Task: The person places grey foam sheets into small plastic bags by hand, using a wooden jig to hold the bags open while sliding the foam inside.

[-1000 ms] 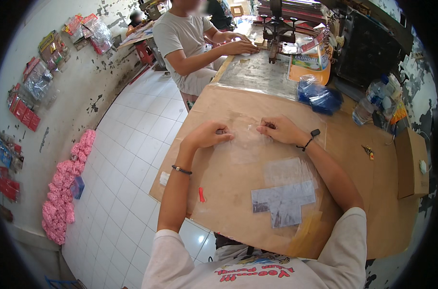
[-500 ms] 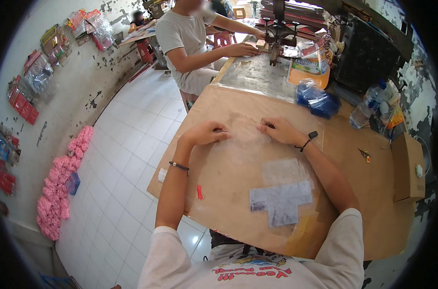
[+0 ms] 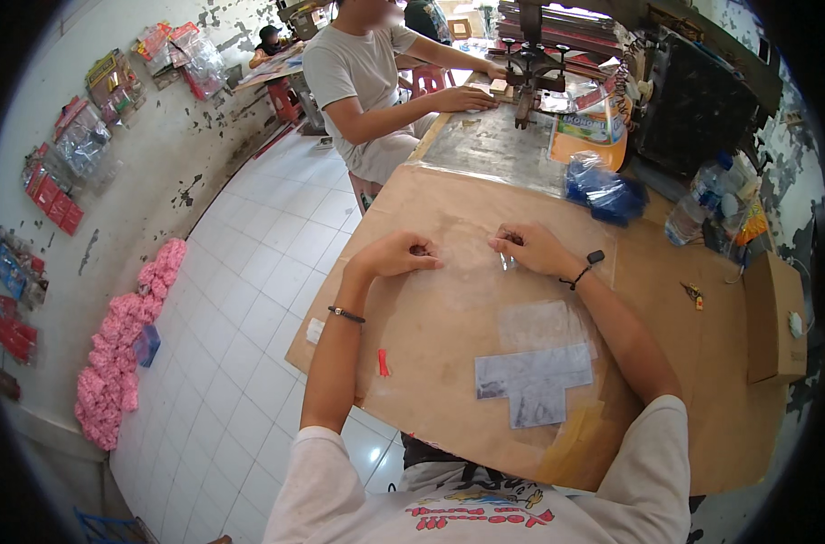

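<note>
I see the right hand (image 3: pixel 537 249) pinching clear plastic (image 3: pixel 507 262); the left hand (image 3: pixel 396 253) curls, its hold unclear.

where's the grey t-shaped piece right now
In the head view, the grey T-shaped piece lies on the brown tabletop, right of centre, between the right hand and the yellowish strip.

A small piece of clear plastic (image 3: pixel 507 262) shows right of the centre of the frame. It is thin, see-through and colourless, with bright glints catching the light; its full outline is too faint to trace, and whether it lies flat or lifted is unclear.
</note>
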Tool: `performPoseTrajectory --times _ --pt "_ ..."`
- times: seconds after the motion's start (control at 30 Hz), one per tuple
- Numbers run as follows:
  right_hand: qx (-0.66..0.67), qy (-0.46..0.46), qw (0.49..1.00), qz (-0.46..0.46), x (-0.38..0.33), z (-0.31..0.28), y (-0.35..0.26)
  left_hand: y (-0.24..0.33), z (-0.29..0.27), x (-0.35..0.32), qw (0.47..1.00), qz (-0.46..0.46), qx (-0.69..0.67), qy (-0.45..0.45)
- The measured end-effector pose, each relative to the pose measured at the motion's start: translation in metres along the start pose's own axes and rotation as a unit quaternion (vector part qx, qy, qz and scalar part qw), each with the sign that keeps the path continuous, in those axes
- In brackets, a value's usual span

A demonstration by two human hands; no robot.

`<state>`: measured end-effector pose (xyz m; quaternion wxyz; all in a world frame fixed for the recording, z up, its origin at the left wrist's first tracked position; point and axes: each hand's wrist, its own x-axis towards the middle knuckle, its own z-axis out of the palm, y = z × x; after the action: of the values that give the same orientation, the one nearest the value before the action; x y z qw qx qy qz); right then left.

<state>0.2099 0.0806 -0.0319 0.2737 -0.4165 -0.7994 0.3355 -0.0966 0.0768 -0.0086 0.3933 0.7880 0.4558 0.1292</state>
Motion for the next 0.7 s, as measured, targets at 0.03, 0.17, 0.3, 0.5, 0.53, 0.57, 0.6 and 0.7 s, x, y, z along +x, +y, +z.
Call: performPoseTrajectory --times 0.03,0.17,0.3,0.5,0.53,0.57,0.6,0.7 --pt "0.001 0.001 1.0 -0.005 0.0 0.001 0.0 -0.001 0.0 0.0 1.0 -0.004 -0.002 -0.003" --pt "0.029 -0.007 0.999 0.025 0.001 0.0 0.0 0.002 0.0 0.0 1.0 -0.006 -0.004 -0.007" --pt "0.035 -0.002 0.999 0.03 0.001 -0.001 0.0 0.005 0.0 -0.001 1.0 0.005 0.004 -0.006" --pt "0.02 -0.007 0.999 0.035 0.001 -0.003 -0.005 0.002 -0.003 0.001 1.0 0.004 -0.014 -0.023" --pt "0.019 -0.011 0.999 0.041 0.0 -0.002 -0.006 0.002 -0.002 0.0 1.0 -0.003 -0.021 -0.023" --pt "0.002 -0.004 1.0 0.024 0.0 -0.001 -0.007 0.002 -0.002 0.0 0.999 -0.011 -0.028 -0.023" --pt "-0.016 0.002 1.0 0.006 -0.001 0.0 -0.009 0.0 -0.002 0.0 0.999 -0.01 -0.025 -0.023" --pt "-0.059 0.04 0.997 -0.001 -0.001 -0.002 -0.018 -0.006 -0.003 0.002 0.999 -0.002 -0.022 -0.026"
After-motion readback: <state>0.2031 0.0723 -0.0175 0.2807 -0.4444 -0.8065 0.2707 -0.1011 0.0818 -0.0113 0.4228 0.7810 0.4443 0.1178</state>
